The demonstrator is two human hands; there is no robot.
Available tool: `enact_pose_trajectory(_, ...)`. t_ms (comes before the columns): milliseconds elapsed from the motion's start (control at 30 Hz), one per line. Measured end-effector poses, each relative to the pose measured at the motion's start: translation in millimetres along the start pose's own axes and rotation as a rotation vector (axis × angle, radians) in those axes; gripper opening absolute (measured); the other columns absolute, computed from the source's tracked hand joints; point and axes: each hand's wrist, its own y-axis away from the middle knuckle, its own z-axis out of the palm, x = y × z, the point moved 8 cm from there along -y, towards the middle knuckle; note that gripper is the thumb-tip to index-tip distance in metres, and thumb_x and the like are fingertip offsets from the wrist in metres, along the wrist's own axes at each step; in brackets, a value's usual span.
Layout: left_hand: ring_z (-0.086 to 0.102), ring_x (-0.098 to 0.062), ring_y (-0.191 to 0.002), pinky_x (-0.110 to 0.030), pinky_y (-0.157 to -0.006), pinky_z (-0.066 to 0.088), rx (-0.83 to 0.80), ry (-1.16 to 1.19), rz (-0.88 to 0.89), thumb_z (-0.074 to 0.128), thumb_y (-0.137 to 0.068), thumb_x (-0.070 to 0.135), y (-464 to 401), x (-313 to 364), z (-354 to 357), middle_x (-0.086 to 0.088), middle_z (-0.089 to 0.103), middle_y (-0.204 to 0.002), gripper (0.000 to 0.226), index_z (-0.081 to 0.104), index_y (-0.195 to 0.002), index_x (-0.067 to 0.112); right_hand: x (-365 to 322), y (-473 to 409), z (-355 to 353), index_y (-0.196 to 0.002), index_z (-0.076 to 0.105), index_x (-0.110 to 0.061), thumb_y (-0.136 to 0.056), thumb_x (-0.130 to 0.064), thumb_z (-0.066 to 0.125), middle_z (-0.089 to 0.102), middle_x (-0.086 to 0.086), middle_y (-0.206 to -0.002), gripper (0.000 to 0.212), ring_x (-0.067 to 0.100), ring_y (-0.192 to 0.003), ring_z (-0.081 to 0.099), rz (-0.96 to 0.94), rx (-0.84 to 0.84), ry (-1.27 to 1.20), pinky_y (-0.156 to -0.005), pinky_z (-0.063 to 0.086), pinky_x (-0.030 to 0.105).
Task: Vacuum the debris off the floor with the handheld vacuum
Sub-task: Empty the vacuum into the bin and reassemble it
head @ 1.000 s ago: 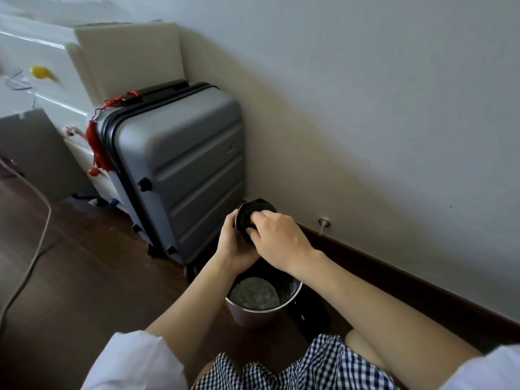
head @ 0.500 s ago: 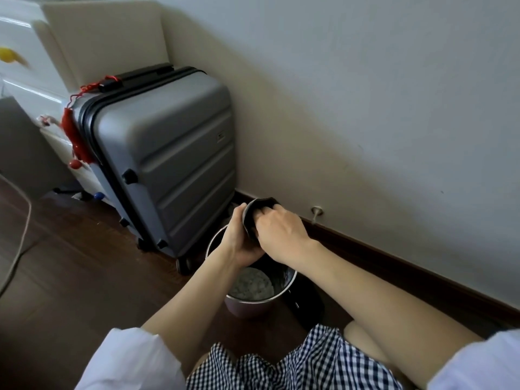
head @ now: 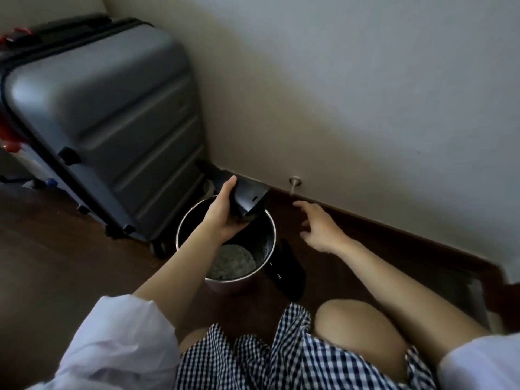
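Observation:
My left hand (head: 222, 212) grips a dark part of the handheld vacuum (head: 247, 197), holding it over the open mouth of a small round bin (head: 268, 218). Grey debris (head: 233, 261) lies at the bottom of the bin. My right hand (head: 316, 225) hovers to the right of the bin with fingers spread and holds nothing. Another black vacuum piece (head: 288, 273) lies on the dark wooden floor (head: 56, 263) against the bin's right side.
A grey hard-shell suitcase (head: 107, 119) stands upright just left of the bin, against the white wall (head: 351, 94). A dark baseboard (head: 394, 232) runs along the wall, with a small white fitting (head: 294, 182) above it. My knees and checked skirt fill the lower frame.
My right hand has let go of the black part and drawn away to the right. The left hand alone now holds it over the bin. The view has tilted down and darkened.

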Motion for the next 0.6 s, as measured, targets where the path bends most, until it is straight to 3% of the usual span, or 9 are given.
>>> enact_pose_trajectory(33, 0.061, -0.026, -0.116, -0.038, -0.089, 0.053, -0.006, -0.005, -0.011, 0.058, -0.089, 0.050, -1.8, -3.9, -2.3, -0.008, 0.063, -0.130, 0.059, 0.056, -0.135, 0.014, 23.7, -4.1, 20.9, -0.148, 0.030, -0.026, -0.086, -0.004, 0.063, 0.042, 0.005, -0.139, 0.074, 0.017, -0.106, 0.057, 0.085, -0.096, -0.081, -0.066, 0.051, 0.023)
enact_pose_trajectory(100, 0.057, -0.026, -0.123, -0.039, -0.102, 0.046, -0.004, -0.012, -0.026, 0.056, -0.091, 0.049, -5.9, -7.7, -9.1, -0.009, 0.061, -0.133, 0.059, 0.055, -0.137, 0.012, 53.2, -9.6, 48.6, -0.152, 0.017, -0.027, -0.086, -0.006, 0.065, 0.038, 0.006, -0.146, 0.085, 0.016, -0.105, 0.057, 0.233, -0.166, -0.217, -0.063, 0.047, 0.018)
enact_pose_trajectory(233, 0.058, -0.027, -0.122, -0.041, -0.108, 0.041, 0.026, -0.023, -0.060, 0.054, -0.092, 0.050, -20.3, -14.4, -24.2, -0.011, 0.061, -0.133, 0.059, 0.056, -0.135, 0.009, 92.5, -28.7, 110.6, -0.143, 0.041, -0.015, -0.091, -0.017, 0.061, 0.054, 0.008, -0.134, 0.055, 0.022, -0.111, 0.058, 0.386, -0.301, -0.225, -0.081, 0.050, 0.027)
enact_pose_trajectory(300, 0.063, -0.026, -0.114, -0.040, -0.103, 0.045, 0.043, -0.032, -0.065, 0.053, -0.093, 0.049, -27.4, -16.7, -30.8, -0.012, 0.066, -0.125, 0.054, 0.060, -0.128, 0.009, 107.1, -39.0, 142.4, -0.122, 0.059, -0.012, -0.091, -0.018, 0.060, 0.061, 0.010, -0.121, 0.031, 0.024, -0.105, 0.061, 0.422, -0.394, -0.127, -0.073, 0.049, 0.026)
enact_pose_trajectory(367, 0.067, -0.025, -0.106, -0.040, -0.098, 0.047, 0.069, -0.058, -0.073, 0.052, -0.094, 0.047, -30.9, -19.5, -36.1, -0.011, 0.069, -0.117, 0.047, 0.064, -0.119, 0.009, 116.8, -46.3, 171.7, -0.095, 0.059, -0.012, -0.090, -0.021, 0.060, 0.062, 0.010, -0.101, 0.010, 0.023, -0.087, 0.061, 0.454, -0.486, -0.057, -0.057, 0.043, 0.025)
enact_pose_trajectory(400, 0.068, -0.024, -0.103, -0.040, -0.099, 0.047, 0.070, -0.062, -0.080, 0.050, -0.095, 0.046, -35.5, -22.8, -38.8, -0.010, 0.070, -0.114, 0.044, 0.066, -0.114, 0.010, 121.9, -50.3, 188.0, -0.095, 0.057, -0.012, -0.090, -0.024, 0.061, 0.060, 0.010, -0.100, 0.013, 0.023, -0.085, 0.060, 0.471, -0.529, -0.032, -0.056, 0.042, 0.026)
enact_pose_trajectory(533, 0.070, -0.022, -0.095, -0.042, -0.101, 0.046, 0.091, -0.081, -0.089, 0.048, -0.096, 0.044, -43.2, -30.6, -49.9, -0.008, 0.074, -0.104, 0.040, 0.073, -0.099, 0.012, 134.5, -53.9, 227.5, -0.120, 0.058, -0.007, -0.082, -0.031, 0.071, 0.060, 0.012, -0.121, 0.046, 0.030, -0.109, 0.059, 0.526, -0.593, -0.018, -0.079, 0.045, 0.031)
enact_pose_trajectory(600, 0.070, -0.022, -0.095, -0.042, -0.101, 0.045, 0.106, -0.053, -0.086, 0.048, -0.095, 0.044, -46.0, -31.2, -54.0, -0.008, 0.074, -0.102, 0.044, 0.079, -0.089, 0.013, 142.0, -52.3, 238.4, -0.121, 0.057, -0.006, -0.080, -0.030, 0.074, 0.060, 0.011, -0.122, 0.051, 0.029, -0.109, 0.059, 0.555, -0.584, -0.088, -0.079, 0.045, 0.031)
